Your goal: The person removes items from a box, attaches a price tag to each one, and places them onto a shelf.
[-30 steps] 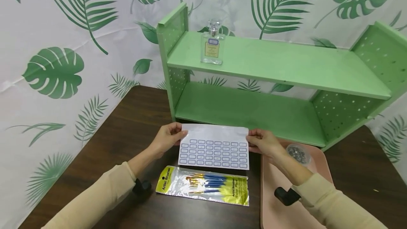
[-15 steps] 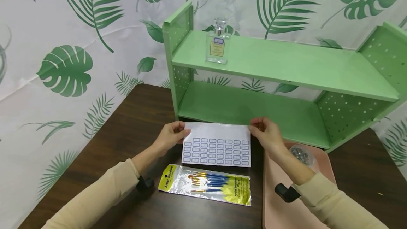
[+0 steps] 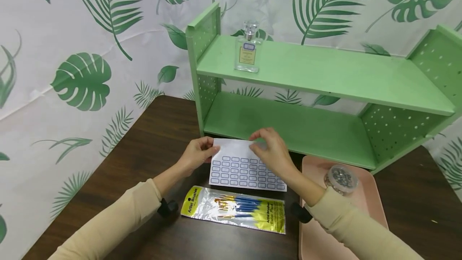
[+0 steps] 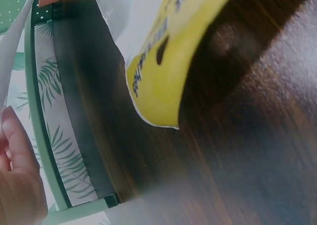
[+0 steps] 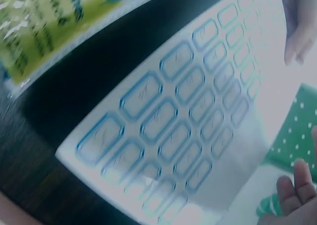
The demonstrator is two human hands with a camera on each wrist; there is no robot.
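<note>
My left hand [image 3: 195, 156] pinches a white sheet of blue-bordered label stickers [image 3: 231, 171] by its upper left corner, thumb on the front. In the left wrist view only part of that hand [image 4: 20, 170] shows at the lower left, at the sheet's pale edge. My right hand [image 3: 276, 155] is over the sheet's upper right part, covering some labels, with thumb and forefinger apart near the blank top strip. The right wrist view shows the rows of labels [image 5: 173, 136] close up, with the fingers [image 5: 302, 180] loosely bent at the lower right.
A bag of artist brushes [image 3: 234, 210] lies on the dark wooden table [image 3: 151, 139] below the sheet. On the pink tray [image 3: 325, 240] at the right stands a round clear tub [image 3: 342, 179] of small silvery pieces. Behind is a green shelf [image 3: 325, 71] bearing a labelled perfume bottle [image 3: 247, 53].
My right hand has let go of the sheet's right edge and moved left over its upper part. The left hand keeps its grip on the corner. The head view has shifted slightly.
</note>
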